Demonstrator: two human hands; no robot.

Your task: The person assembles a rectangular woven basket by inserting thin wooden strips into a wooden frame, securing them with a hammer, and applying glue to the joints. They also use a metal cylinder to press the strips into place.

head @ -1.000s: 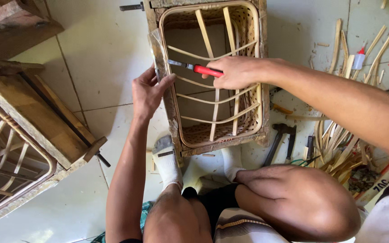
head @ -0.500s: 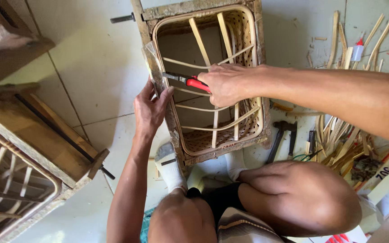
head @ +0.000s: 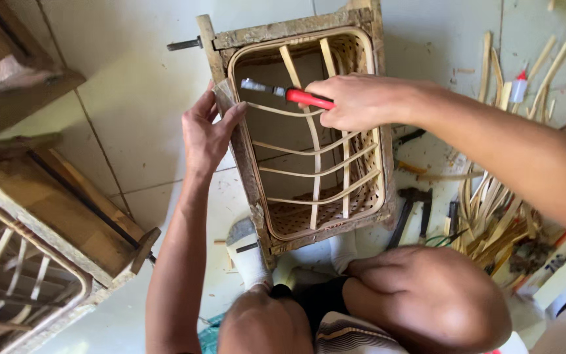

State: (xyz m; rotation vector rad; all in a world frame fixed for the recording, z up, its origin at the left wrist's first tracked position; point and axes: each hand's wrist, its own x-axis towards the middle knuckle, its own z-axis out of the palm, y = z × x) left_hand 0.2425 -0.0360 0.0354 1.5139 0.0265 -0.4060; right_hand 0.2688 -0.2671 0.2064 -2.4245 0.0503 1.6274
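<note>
Our left hand point(head: 206, 134) has shifted to clasp the left rail of the wooden frame point(head: 240, 151), while our right hand point(head: 355, 101) still grips the red-handled knife point(head: 286, 93), its blade now pointing toward the left hand, over the rattan strips point(head: 316, 154)

The floor point(head: 132, 85) is laid with pale, glossy square tiles with thin dark grout lines, lit by soft daylight that leaves a gentle shadow near the top. At the left edge stand weathered wooden frames point(head: 54, 210), one with curved cane ribs point(head: 8, 288) showing inside it. On the right lie scattered bamboo strips point(head: 492, 203), a hammer point(head: 414, 203) and a small white bottle with a red cap point(head: 520, 85).
</note>
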